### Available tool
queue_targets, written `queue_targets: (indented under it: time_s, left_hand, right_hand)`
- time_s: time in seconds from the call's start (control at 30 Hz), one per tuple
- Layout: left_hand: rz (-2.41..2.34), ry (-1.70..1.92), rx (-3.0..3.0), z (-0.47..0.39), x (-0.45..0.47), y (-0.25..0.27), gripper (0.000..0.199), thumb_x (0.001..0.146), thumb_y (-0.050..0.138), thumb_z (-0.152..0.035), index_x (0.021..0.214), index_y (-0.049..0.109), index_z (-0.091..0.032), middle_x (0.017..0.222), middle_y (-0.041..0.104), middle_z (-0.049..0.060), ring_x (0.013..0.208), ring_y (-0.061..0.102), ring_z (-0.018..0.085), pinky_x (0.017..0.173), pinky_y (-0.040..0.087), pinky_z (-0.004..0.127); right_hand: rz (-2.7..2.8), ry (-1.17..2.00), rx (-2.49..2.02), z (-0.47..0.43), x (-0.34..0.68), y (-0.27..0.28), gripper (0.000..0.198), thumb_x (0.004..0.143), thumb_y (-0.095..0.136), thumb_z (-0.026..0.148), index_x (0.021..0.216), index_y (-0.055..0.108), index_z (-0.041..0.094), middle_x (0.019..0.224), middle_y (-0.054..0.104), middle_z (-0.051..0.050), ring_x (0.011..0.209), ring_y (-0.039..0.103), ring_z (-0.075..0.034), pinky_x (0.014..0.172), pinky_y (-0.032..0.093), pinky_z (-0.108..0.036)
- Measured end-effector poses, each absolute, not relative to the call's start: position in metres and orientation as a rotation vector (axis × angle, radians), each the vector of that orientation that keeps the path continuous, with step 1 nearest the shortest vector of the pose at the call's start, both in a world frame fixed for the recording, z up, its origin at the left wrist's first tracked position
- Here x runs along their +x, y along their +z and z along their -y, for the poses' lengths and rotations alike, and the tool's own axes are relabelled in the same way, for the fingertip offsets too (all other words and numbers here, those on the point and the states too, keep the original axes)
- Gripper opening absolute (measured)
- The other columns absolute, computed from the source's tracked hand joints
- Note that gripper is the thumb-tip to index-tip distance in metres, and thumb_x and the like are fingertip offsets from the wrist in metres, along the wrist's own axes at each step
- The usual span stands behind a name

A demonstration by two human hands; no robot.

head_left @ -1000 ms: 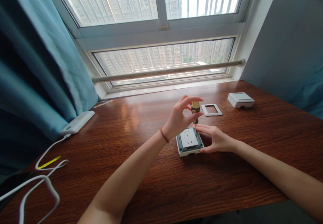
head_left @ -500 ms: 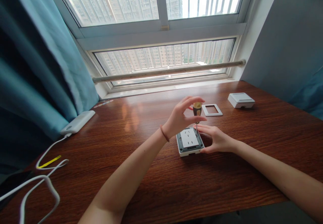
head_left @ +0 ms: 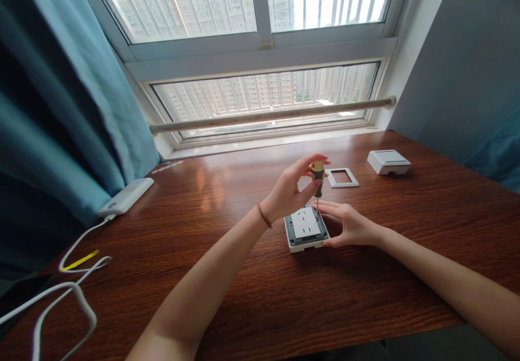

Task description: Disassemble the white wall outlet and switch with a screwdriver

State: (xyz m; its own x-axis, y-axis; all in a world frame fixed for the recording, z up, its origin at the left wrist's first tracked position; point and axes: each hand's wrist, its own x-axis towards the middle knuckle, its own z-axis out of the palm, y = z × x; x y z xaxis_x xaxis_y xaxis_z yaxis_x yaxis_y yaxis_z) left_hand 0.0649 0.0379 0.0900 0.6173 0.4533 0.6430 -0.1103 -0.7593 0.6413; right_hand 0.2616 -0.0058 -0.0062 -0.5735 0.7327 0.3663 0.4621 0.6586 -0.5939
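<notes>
Our left hand (head_left: 296,188) grips the screwdriver (head_left: 318,173) upon the socket (head_left: 304,223); our right hand (head_left: 350,225) holds this socket on the table (head_left: 252,301). Screwing seems unfinished; the frame (head_left: 344,185) lies off, beyond the socket.

The socket (head_left: 305,223) looks smooth plastic, the table (head_left: 345,296) glossy wood, the curtain (head_left: 87,90) matt cloth.

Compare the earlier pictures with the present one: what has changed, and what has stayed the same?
The left hand has shifted its fingers on the screwdriver, the thumb drawing back leftward across the handle, which appears to have turned. Nothing was let go. The right hand still holds the socket; the white frame and white box stayed put.
</notes>
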Motion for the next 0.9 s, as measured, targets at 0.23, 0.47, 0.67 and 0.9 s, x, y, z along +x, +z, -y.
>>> queue_targets:
  time_s: [0.23,0.47,0.67,0.9]
  left_hand:
    - [-0.229,1.100,2.042,-0.0361,0.0702,0.0861,0.038,0.079,0.062,-0.018,0.112,0.043,-0.022,0.114,0.056,0.009,0.091,0.063,0.016,0.086,0.053,0.034]
    - [-0.092,1.003,1.924,-0.0331,0.0722,0.0872,0.029,0.088,0.049,-0.019,0.114,0.038,-0.025,0.124,0.045,0.010,0.109,0.056,0.019,0.096,0.047,0.039]
    - [-0.370,1.283,2.094,-0.0378,0.0685,0.0845,0.044,0.064,0.077,-0.029,0.102,0.055,-0.023,0.107,0.046,0.006,0.101,0.051,0.020,0.083,0.052,0.033]
    - [-0.400,1.331,2.216,-0.0334,0.0693,0.0879,0.033,0.079,0.062,-0.021,0.112,0.057,-0.021,0.093,0.052,0.004,0.088,0.055,0.016,0.084,0.051,0.033]
  right_hand:
    - [2.282,0.581,-0.935,0.0054,0.2620,-0.0067,0.081,0.060,0.076,0.041,0.131,0.046,0.016,0.132,0.051,-0.015,0.121,0.048,-0.031,0.101,0.040,-0.043]
    - [2.272,0.594,-0.922,0.0052,0.2616,-0.0067,0.082,0.059,0.077,0.040,0.132,0.045,0.017,0.132,0.050,-0.015,0.122,0.047,-0.031,0.102,0.039,-0.044]
    - [2.270,0.568,-0.916,0.0056,0.2619,-0.0069,0.081,0.060,0.077,0.040,0.132,0.046,0.018,0.130,0.052,-0.014,0.120,0.049,-0.031,0.101,0.040,-0.044]
    - [2.291,0.560,-0.955,0.0060,0.2616,-0.0065,0.080,0.060,0.077,0.039,0.130,0.046,0.015,0.132,0.050,-0.016,0.121,0.047,-0.031,0.102,0.040,-0.044]
